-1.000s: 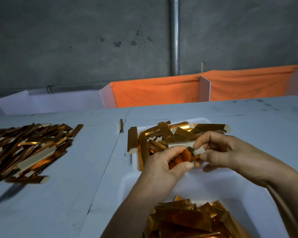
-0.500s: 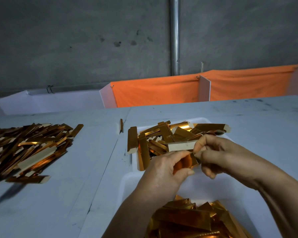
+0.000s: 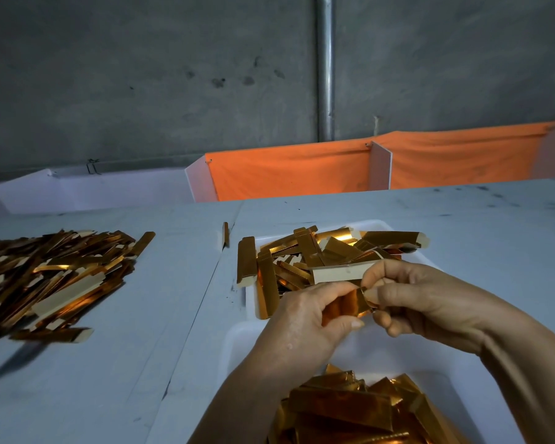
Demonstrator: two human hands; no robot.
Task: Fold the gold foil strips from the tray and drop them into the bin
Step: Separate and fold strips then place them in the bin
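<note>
Gold strip [image 3: 346, 304] pinched (seemingly) two-handed.

bin [image 3: 455, 384] cut off by bottom edge, left strip pile [image 3: 45, 277] cropped at frame edge

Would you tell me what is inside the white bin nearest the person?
The white bin holds a heap of folded gold strips at its near end. The forearms and the frame's edge hide the rest.

Glossy gold foil strips [image 3: 330, 251], smooth white plastic tray [image 3: 430, 261], matt orange cloth [image 3: 289, 168]
</note>
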